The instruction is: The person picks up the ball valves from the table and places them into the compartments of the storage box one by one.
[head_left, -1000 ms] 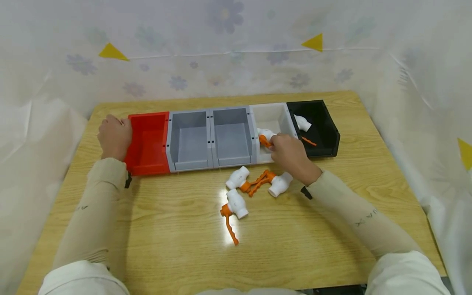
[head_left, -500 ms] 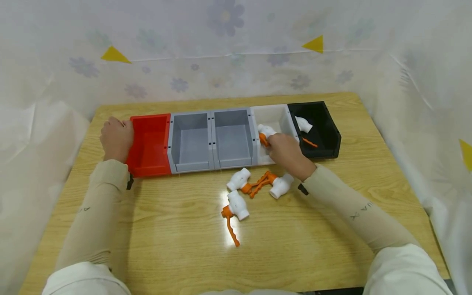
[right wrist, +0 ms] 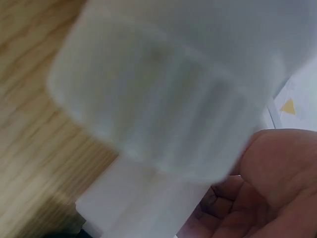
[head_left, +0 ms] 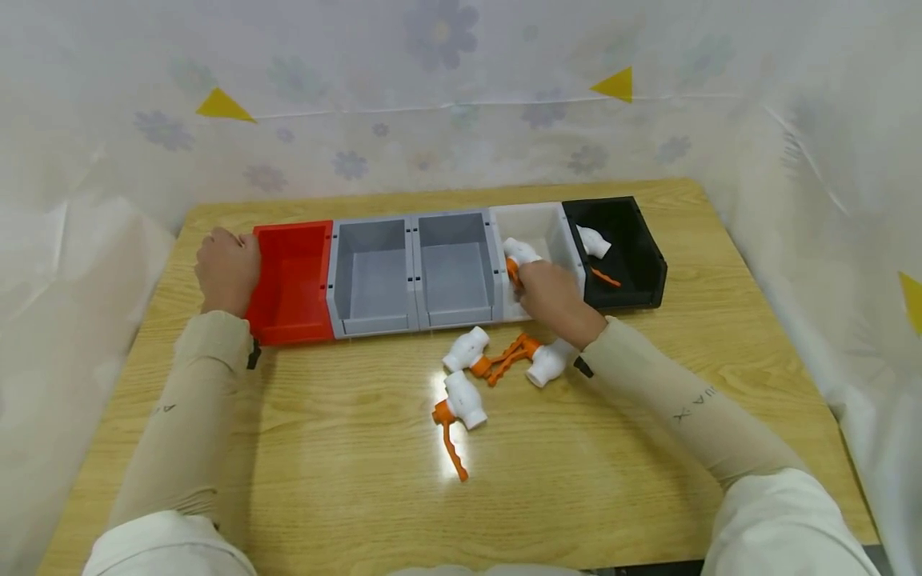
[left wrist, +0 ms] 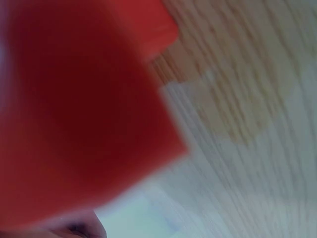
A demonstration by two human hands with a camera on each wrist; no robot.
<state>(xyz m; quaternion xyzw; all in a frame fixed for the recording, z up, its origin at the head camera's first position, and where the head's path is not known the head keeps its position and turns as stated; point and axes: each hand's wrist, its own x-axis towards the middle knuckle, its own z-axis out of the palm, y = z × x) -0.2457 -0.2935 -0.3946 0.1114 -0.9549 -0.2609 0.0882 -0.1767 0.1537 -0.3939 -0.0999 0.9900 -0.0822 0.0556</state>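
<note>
My right hand (head_left: 551, 298) reaches over the front of the white bin (head_left: 534, 216), gripping a white ball valve (head_left: 520, 251) by its orange handle side; the fingertips are hidden beneath the hand. Its curled fingers also show in the right wrist view, beyond a blurred white ribbed valve end (right wrist: 158, 99). At far left, my left hand (head_left: 227, 270) holds the left wall of the red bin (head_left: 291, 322), which fills much of the left wrist view. Three more valves with orange handles lie on the table: a left one (head_left: 467, 350), a front one (head_left: 464, 400) and a right one (head_left: 550, 362).
Two grey bins (head_left: 373, 320) stand between the red and white ones, all joined in a row. At the right end, a black bin (head_left: 634, 264) contains a valve (head_left: 593, 242) with an orange handle. White sheeting (head_left: 432, 144) hangs behind and beside the wooden table (head_left: 346, 464).
My right hand and forearm have shifted slightly left, with the held valve turning a little inside the white bin. My left hand stays at the red bin.
</note>
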